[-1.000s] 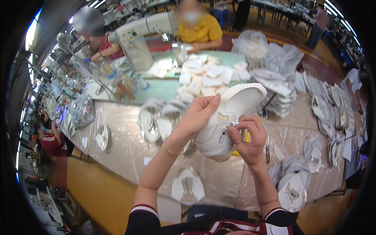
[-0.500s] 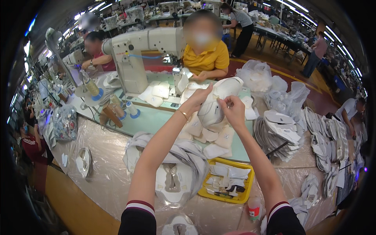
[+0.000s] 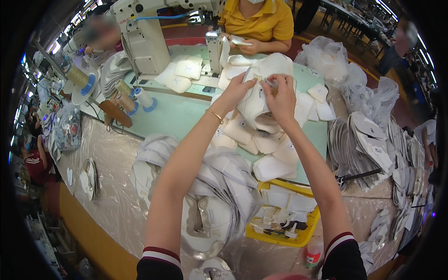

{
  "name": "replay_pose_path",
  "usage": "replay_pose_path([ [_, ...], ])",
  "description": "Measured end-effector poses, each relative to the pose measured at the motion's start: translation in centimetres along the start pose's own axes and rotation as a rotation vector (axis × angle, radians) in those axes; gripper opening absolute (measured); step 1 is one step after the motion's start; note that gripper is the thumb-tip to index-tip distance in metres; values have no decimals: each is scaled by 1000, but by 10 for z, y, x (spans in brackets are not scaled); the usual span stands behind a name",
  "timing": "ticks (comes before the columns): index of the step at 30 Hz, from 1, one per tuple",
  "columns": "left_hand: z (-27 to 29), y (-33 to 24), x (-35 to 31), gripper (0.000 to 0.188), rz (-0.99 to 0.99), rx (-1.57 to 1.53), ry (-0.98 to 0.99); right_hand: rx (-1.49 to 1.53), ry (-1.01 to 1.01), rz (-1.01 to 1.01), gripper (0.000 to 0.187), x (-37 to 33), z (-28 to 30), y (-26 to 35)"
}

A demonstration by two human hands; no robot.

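Between my hands is a white shoe upper [image 3: 255, 106], curved, with its opening toward me. My left hand [image 3: 237, 92] grips its left edge, thumb pressed on top. My right hand [image 3: 282, 99] has bent fingers closed on its right side; the fingertips partly hide the edge. Below it lie several cream padded pieces [image 3: 240, 130] on the green machine table [image 3: 186, 112]. A stack of flat grey-white uppers [image 3: 212, 224] rests under my left forearm. By my right forearm stands a yellow tray [image 3: 280, 241] with white scraps.
A sewing machine [image 3: 142, 39] rises at the far left, with thread cones [image 3: 126, 100] beside it. Across the table a person in a yellow shirt [image 3: 270, 21] holds a small white piece. Stacked uppers [image 3: 364, 144] and plastic bags [image 3: 326, 60] lie right; a bottle [image 3: 313, 254] stands near.
My hands have come nearer with the upper, which has turned so its opening shows toward me. My right fingers have moved up over its top. The view has tilted downward.
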State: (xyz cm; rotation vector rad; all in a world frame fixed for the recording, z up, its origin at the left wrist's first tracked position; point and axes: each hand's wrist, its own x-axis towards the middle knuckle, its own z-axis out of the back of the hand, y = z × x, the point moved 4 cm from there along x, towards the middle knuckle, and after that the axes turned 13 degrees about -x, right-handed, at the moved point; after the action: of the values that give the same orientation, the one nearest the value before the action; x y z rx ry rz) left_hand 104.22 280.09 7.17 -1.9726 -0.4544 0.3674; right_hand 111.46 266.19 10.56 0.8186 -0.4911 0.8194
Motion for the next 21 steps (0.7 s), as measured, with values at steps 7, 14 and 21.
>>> replay_pose_path([
  [7,26,15,0,48,48,119,-93,-324,361,273,41,1,-37,11],
  [14,47,37,5,50,76,-28,-144,-413,322,198,48,13,-42,3],
  [21,51,46,1,49,89,-74,-158,-213,730,48,59,53,-48,-66],
])
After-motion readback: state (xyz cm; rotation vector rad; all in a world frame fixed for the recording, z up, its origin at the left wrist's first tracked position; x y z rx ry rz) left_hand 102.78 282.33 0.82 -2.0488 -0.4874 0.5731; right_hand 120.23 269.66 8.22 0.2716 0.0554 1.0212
